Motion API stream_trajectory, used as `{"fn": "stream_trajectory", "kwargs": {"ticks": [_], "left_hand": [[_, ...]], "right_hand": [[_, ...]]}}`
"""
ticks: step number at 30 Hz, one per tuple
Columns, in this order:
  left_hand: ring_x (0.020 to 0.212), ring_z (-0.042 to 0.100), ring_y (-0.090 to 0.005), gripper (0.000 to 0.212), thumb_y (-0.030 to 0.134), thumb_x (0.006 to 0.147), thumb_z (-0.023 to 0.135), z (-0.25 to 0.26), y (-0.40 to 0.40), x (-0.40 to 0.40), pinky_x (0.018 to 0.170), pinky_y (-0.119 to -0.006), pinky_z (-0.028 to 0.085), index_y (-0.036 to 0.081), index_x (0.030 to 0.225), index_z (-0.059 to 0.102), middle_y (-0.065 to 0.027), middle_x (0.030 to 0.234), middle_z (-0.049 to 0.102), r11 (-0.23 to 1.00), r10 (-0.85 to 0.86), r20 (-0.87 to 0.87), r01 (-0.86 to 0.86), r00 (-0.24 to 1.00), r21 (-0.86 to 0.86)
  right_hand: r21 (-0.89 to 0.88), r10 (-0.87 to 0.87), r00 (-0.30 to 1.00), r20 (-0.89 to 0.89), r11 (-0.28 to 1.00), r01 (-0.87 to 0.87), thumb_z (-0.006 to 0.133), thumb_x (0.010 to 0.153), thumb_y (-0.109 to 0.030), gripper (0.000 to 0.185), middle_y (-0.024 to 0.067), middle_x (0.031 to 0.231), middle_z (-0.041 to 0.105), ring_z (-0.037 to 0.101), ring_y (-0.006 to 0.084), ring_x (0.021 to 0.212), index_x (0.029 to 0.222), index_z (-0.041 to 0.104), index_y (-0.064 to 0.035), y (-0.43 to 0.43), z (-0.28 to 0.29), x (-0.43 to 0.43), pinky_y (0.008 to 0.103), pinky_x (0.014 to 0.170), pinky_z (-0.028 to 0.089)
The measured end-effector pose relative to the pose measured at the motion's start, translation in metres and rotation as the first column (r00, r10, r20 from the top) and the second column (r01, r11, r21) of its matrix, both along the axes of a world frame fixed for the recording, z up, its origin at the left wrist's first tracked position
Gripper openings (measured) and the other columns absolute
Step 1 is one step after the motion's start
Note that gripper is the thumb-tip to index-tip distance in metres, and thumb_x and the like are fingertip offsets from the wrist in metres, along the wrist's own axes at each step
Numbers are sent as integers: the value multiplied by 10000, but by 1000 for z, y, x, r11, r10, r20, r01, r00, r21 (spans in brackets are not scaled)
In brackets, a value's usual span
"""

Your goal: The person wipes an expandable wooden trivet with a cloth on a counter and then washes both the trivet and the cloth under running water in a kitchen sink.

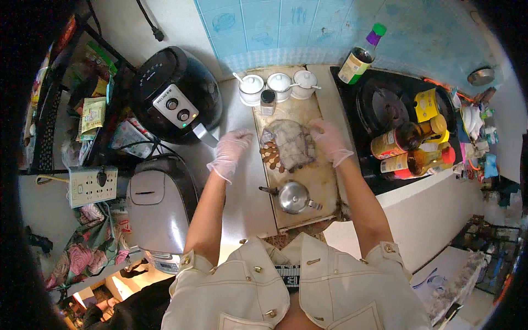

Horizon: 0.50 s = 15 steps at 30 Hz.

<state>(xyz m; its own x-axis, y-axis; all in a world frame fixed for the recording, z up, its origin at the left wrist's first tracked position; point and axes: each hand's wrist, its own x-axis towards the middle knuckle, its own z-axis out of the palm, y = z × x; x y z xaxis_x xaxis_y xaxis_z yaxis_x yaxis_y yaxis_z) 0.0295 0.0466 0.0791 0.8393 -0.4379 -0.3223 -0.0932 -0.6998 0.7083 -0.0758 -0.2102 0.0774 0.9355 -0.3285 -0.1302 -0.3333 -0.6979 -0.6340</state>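
A crumpled greyish cloth (292, 142) lies on the worn board-like surface (326, 194) before me, partly over a brown patterned coaster or mat (271, 156). My left hand (236, 144), in a clear thin glove, hovers to the left of the cloth, fingers curled; whether it holds anything small cannot be told. My right hand (328, 138), gloved alike, is at the cloth's right edge; whether its fingers grip the cloth is unclear. Nearer my body stands a small lidded steel pot (293, 197) with a dark spout or handle on its left.
Three white lidded jars (279, 82) and a dark-capped glass shaker (267, 103) stand at the back. A black air fryer (177, 95) and a rice cooker (159, 206) are on the left. Right, sauce bottles (396, 142) lie or stand on the black gas stove (354, 115); another bottle (358, 62) is behind.
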Motion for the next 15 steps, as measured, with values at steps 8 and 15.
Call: {"fn": "stream_trajectory", "kwargs": {"ticks": [8, 15], "left_hand": [[1262, 268, -312, 742, 413, 726, 607, -65, -18, -28, 1037, -382, 224, 101, 1323, 297, -113, 1352, 323, 709, -697, 397, 491, 597, 506], [1262, 268, -308, 743, 420, 730, 595, -65, -11, -21, 1044, -446, 182, 83, 1323, 301, -98, 1349, 323, 564, -815, 373, 453, 444, 691]], "right_hand": [[-441, 391, 920, 37, 832, -336, 599, 732, -393, 527, 93, 1304, 366, 320, 391, 1183, 1205, 465, -204, 72, -49, -5, 449, 976, 316], [-403, 332, 943, 37, 868, -290, 482, 786, -139, 310, 105, 1071, 502, 453, 338, 1039, 1089, 545, -119, 62, -59, 25, 429, 849, 426]]}}
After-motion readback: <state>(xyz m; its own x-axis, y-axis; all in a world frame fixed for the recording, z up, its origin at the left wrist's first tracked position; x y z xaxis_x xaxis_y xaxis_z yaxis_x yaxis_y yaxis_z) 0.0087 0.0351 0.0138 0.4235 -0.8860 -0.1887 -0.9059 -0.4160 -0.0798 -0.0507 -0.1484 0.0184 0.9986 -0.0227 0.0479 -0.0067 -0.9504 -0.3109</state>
